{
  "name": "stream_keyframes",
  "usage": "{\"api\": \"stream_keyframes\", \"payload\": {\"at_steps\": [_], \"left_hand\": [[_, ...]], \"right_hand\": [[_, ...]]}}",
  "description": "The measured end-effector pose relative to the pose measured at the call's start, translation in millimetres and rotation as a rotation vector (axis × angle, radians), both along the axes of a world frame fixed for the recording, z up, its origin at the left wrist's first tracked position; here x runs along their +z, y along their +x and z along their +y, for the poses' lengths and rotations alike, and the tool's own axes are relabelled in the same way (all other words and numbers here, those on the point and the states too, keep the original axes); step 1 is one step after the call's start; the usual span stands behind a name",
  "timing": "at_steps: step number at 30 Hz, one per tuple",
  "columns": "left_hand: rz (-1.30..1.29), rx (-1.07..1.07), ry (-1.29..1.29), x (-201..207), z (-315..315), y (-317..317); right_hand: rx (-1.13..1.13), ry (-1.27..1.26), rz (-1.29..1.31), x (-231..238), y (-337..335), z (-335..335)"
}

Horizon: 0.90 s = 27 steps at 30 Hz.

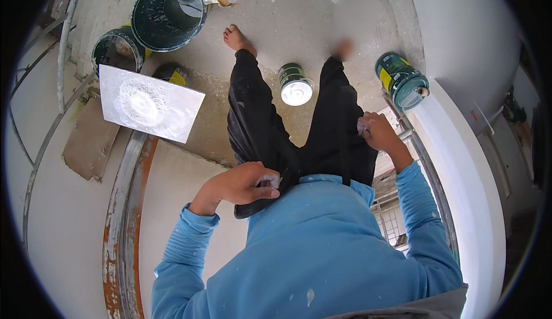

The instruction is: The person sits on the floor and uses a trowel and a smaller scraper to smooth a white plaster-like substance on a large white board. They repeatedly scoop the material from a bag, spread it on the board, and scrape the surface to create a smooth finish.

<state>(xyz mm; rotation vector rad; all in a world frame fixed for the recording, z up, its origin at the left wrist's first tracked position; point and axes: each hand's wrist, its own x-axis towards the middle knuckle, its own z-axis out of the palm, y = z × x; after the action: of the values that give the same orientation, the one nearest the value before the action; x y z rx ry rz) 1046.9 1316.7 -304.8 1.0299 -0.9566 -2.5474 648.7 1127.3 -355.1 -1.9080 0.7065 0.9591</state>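
Note:
My left hand rests against my left hip, fingers curled, at the pocket edge of my black trousers. My right hand is closed at my right hip; something small and whitish shows at its fingers, but I cannot tell what it is. I wear a light blue long-sleeved shirt. I stand barefoot on a concrete floor, with my left foot visible ahead.
A small open paint can sits between my feet. A green can lies by the white wall at right. A square board with white plaster, two dark buckets and a rusty metal frame are on the left.

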Motion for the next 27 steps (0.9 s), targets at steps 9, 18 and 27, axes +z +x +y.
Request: {"api": "stream_keyframes", "payload": {"at_steps": [9, 18, 27], "left_hand": [[-0.063, -0.134, -0.142, -254.3, -109.7, -137.1], [-1.007, -0.141, -0.613, -470.2, -214.6, -116.9], [-1.123, -0.198, -0.598, -460.2, -239.7, -99.1]], "right_hand": [[-0.135, -0.206, -0.27, -244.3, -53.0, -96.7], [-0.113, -0.436, -0.035, -439.6, -131.5, -151.6], [-0.179, -0.833, -0.1, -377.4, -116.4, -255.6]]}}
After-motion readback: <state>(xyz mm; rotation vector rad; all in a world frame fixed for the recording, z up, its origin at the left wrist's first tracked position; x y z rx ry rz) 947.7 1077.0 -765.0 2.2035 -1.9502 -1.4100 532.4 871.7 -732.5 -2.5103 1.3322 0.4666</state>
